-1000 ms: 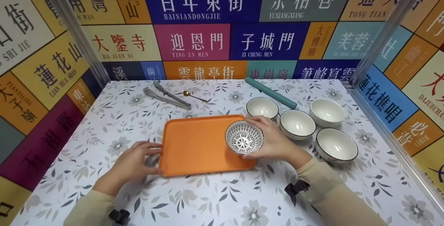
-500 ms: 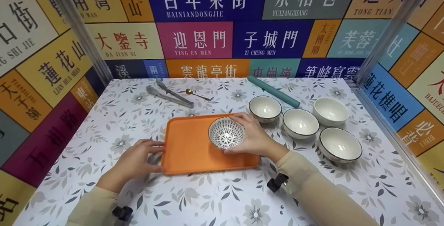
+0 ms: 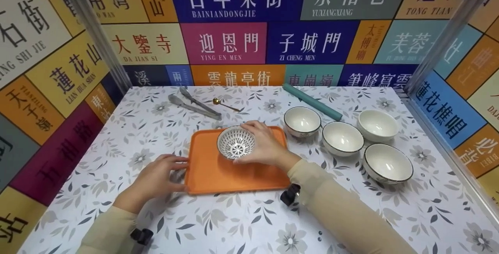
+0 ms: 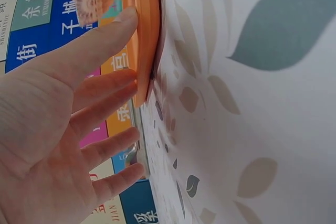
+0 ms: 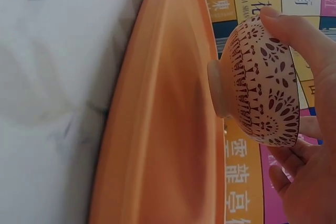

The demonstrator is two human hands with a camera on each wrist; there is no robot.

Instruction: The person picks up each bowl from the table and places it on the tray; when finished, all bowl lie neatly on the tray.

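Note:
My right hand (image 3: 267, 145) grips a small patterned bowl (image 3: 236, 143) by its rim, thumb on one side and fingers on the other. The bowl is upright over the back middle of an orange tray (image 3: 210, 180). Seen from the right wrist, the bowl's foot (image 5: 216, 88) appears raised off the tray floor. My left hand (image 3: 158, 178) is at the tray's left edge with fingers spread and fairly straight. In the left wrist view the thumb (image 4: 123, 24) and forefinger lie against the tray's rim (image 4: 144, 35).
To the right stand several white bowls, the nearest being a dark-rimmed bowl (image 3: 388, 163). Behind them lies a green rod (image 3: 312, 101). Grey tongs (image 3: 195, 104) and a small gold spoon (image 3: 226, 104) lie behind the tray. Printed panels wall the table's back and sides.
My right hand has carried the patterned bowl leftward and slightly back, from the tray's right side to over its back middle. My left hand has stayed at the tray's left edge.

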